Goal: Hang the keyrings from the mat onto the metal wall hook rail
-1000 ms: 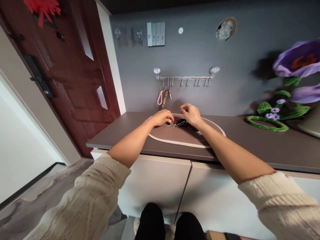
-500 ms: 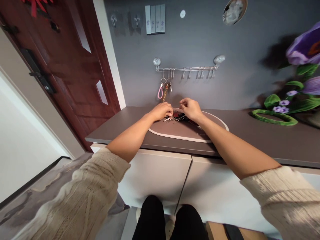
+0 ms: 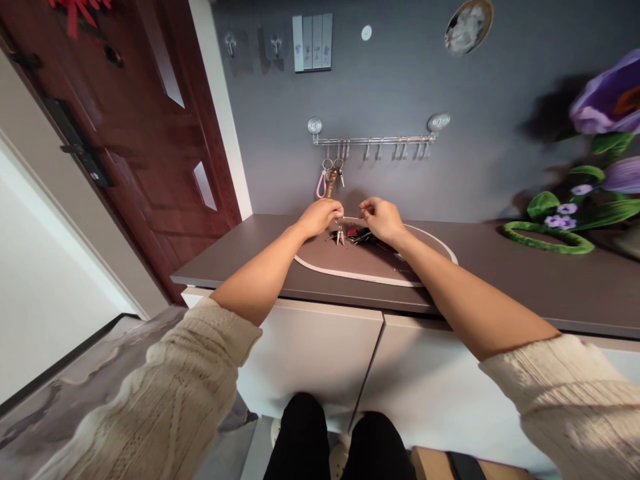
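My left hand [image 3: 320, 216] is pinched shut on a small bunch of keys [image 3: 340, 234], which dangles just above an oval brown mat with a white rim [image 3: 350, 275]. My right hand [image 3: 381, 217] is pinched too, its fingertips close to the left hand's; what it holds is too small to make out. More keys and dark fobs [image 3: 361, 234] lie in a heap on the mat under both hands. On the wall behind, a metal hook rail [image 3: 373, 139] carries a pink strap and keys [image 3: 327, 180] on its left hooks.
The mat lies on a brown cabinet top [image 3: 500, 273] over white doors. A dark wooden door [image 3: 125, 133] stands at the left. A green ring with purple flowers [image 3: 547, 233] sits at the right. Light switches [image 3: 312, 43] are on the grey wall.
My left hand has lifted a small bunch of keys off the heap. Both hands have risen slightly and stay close together.
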`<move>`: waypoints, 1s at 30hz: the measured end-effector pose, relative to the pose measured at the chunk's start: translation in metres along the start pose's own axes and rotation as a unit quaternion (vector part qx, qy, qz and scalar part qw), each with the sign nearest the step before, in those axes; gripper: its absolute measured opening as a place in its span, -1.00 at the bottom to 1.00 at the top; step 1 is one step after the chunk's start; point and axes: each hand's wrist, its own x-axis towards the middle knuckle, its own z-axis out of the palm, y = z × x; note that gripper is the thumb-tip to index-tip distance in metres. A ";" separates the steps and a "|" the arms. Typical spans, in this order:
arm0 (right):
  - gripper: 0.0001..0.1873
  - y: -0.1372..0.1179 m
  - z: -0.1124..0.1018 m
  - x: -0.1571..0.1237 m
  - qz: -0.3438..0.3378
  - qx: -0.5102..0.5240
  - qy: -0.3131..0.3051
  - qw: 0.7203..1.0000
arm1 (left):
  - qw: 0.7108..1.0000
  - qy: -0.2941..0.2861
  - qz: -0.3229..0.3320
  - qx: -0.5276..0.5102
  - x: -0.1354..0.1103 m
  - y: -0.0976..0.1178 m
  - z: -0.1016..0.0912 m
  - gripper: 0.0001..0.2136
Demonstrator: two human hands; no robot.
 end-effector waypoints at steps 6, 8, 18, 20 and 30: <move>-0.77 -0.001 0.000 -0.002 -0.009 0.005 -0.002 1.000 | 0.998 0.034 -0.028 -0.037 0.001 0.003 -0.001 -0.87; -0.77 -0.002 0.000 -0.002 -0.012 0.006 -0.007 1.000 | 0.996 0.047 -0.042 -0.057 0.001 0.004 -0.001 -0.87; -0.80 -0.003 0.003 -0.002 -0.026 0.152 -0.014 0.988 | 0.945 0.104 -0.120 -0.287 0.005 0.001 0.005 -0.90; -0.78 -0.006 0.003 -0.003 -0.033 0.199 -0.024 0.979 | 0.932 0.108 -0.131 -0.320 0.005 0.001 0.006 -0.90; -0.76 -0.012 0.002 -0.007 -0.033 0.292 -0.040 0.955 | 0.895 0.091 -0.152 -0.409 0.004 0.008 0.010 -0.85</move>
